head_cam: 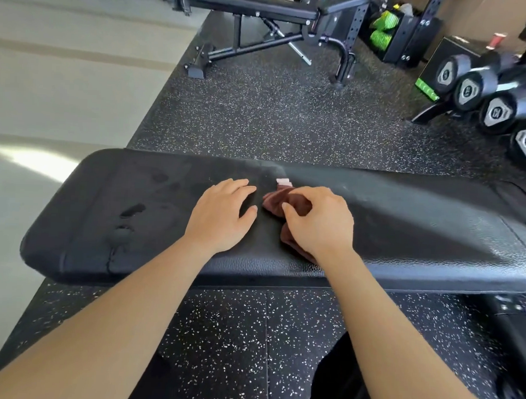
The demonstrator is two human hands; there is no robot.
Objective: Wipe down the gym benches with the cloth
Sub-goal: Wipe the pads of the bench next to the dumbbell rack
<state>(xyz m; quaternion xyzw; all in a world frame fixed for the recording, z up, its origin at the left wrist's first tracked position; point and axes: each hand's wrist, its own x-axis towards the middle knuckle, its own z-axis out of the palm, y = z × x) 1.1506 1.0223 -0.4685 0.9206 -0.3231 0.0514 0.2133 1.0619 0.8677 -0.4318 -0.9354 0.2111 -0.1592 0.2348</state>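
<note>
Both forearms reach in from the near side, over the near edge of the bench (418, 228), wrists roughly level with the pad.

Left hand (221, 215): palm down, flat on the pad about mid-length, fingers nearly straight and slightly spread, thumb out toward the cloth. Holding nothing.

Right hand (320, 222): knuckles up, fingers and thumb curled in, bunching the cloth (273, 201) under the palm. Firm grip, hand closed around the fabric.

Cloth: dark red-brown, crumpled, lying on the pad mid-length. One lobe sticks out left of my right thumb; another part shows under the wrist near the near edge. A pale tag (283, 182) pokes out on its far side. It sits just beside the left hand, with a small gap between them.

Darker wet-looking patches (131, 209) sit toward the left end of the pad.

Beyond the far edge: speckled rubber floor (258, 118), a second bench (253, 5), and dumbbells (480, 87) on a rack at far right.
</note>
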